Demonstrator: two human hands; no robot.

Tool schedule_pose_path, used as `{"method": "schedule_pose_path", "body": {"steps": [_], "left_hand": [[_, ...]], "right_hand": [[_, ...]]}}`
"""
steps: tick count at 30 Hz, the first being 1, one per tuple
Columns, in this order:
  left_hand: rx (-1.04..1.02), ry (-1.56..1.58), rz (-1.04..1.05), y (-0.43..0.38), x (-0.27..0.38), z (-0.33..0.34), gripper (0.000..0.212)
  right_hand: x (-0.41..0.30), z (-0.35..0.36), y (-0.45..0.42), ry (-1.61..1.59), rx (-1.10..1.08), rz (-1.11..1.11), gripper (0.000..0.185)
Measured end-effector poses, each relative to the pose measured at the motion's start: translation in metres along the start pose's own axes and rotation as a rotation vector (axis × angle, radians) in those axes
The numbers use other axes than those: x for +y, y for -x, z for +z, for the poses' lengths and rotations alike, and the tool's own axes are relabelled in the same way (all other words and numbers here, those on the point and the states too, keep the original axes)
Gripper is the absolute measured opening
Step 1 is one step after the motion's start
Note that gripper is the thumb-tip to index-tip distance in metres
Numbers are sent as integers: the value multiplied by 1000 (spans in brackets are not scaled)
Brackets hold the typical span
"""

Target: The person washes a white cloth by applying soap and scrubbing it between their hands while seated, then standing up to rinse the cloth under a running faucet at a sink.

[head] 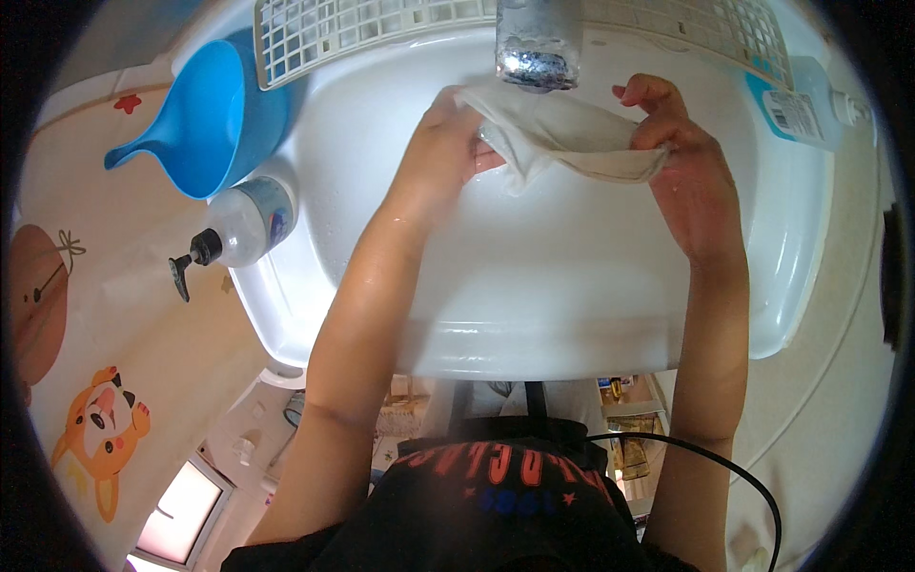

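Observation:
A wet white cloth (572, 132) is spread between my two hands, just below the metal faucet (540, 53). My left hand (457, 136) grips its left end, with a fold hanging down beside the fingers. At the other end, my right hand (675, 136) pinches the cloth's edge between thumb and fingers, its index finger raised. Both hands are over the white washbasin (543, 279). Whether water runs from the faucet is hard to tell, as the cloth lies right under the spout.
A blue dipper (207, 121) and a clear pump bottle with a black pump (250, 222) stand on the left rim. White plastic grid baskets (372, 28) line the back. On the right rim is a blue-and-clear pump bottle (800, 107). A black cable (743, 468) crosses my right arm.

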State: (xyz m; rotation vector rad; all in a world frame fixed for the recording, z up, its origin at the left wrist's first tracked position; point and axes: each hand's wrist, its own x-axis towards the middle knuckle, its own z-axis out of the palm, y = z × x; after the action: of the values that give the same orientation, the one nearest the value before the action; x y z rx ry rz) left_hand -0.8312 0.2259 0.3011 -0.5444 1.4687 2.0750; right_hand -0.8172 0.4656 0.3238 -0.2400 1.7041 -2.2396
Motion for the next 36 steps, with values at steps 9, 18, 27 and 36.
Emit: {"method": "schedule_pose_path", "body": {"steps": [9, 18, 27, 36], "left_hand": [[-409, 761, -18, 9, 1, -23, 39], [-154, 582, 40, 16, 3, -2, 40], [-49, 506, 123, 32, -5, -25, 35], [-23, -384, 229, 25, -6, -37, 19]], "right_hand": [[25, 21, -5, 392, 270, 168, 16], [23, 45, -53, 81, 241, 286, 48], [57, 42, -25, -253, 195, 323, 37], [29, 47, -31, 36, 235, 349, 43]]}}
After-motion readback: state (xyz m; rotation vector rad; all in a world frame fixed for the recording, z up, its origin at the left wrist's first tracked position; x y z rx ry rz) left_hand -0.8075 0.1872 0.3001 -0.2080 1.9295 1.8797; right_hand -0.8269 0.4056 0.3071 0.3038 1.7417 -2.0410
